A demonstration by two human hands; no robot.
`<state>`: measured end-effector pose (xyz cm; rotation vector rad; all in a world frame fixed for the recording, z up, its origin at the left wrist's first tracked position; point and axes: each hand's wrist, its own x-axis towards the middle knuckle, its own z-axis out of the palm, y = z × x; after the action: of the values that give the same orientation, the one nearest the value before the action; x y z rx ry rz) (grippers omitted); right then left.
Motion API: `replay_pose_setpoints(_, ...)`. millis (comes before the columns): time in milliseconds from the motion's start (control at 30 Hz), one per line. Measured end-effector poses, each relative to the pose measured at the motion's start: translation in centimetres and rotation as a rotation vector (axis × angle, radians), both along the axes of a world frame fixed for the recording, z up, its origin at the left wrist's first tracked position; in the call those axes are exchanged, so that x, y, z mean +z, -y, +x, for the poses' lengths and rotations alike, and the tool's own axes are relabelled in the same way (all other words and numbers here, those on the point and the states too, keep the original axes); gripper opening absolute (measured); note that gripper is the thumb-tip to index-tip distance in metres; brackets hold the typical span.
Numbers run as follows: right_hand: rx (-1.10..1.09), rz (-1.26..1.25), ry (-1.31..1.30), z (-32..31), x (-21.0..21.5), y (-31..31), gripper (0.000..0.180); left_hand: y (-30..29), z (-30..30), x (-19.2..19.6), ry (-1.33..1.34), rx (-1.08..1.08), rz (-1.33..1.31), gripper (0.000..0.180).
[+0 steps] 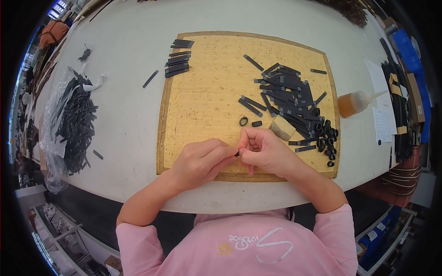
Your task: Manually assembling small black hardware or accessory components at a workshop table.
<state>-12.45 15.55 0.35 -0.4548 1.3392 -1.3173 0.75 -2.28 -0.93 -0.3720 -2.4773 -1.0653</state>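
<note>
White counter, curved front edge, person in pink sleeves seated at it. Centre of counter: large tan cork-like board, rectangular, thin wooden rim.

Left of board, well apart: clear plastic bag spilling a big heap of black strips. One loose black strip lies on the counter between heap and board.

On the board, right half: tangled pile of flat black strips. Below and right of it, a cluster of small black loops near the board's right edge. Top left corner of board: neat stack of black strips, laid parallel.

Right of board, on the counter: squeeze bottle of amber liquid, lying on its side, nozzle pointing right.

Small tan block at the lower edge of the strip pile, just beside the right hand.

Two single black loops on the board just above the hands: a round one and a flatter one.

Left hand and right hand meet at the board's near edge, fingertips touching. Both are closed narrow, pinching one small black piece between them; mostly hidden by fingers, shape cannot be told.
</note>
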Motion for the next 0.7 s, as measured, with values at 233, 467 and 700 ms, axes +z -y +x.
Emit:
replay_pose_setpoints(233,0.001,0.035,-0.011,-0.2,0.8,0.1,0.01,-0.4,0.1,-0.2,-0.023,0.017,0.028,0.023)
replay_pose_setpoints(467,-0.115,-0.026,-0.024,-0.1,1.5,-0.4,0.017,0.2,-0.1,0.0,0.096,0.1,0.172,0.022)
replay_pose_setpoints(700,-0.098,-0.088,-0.047,-0.1,-0.2,-0.4,0.018,-0.1,0.0,0.0,0.106,0.112,0.215,0.023)
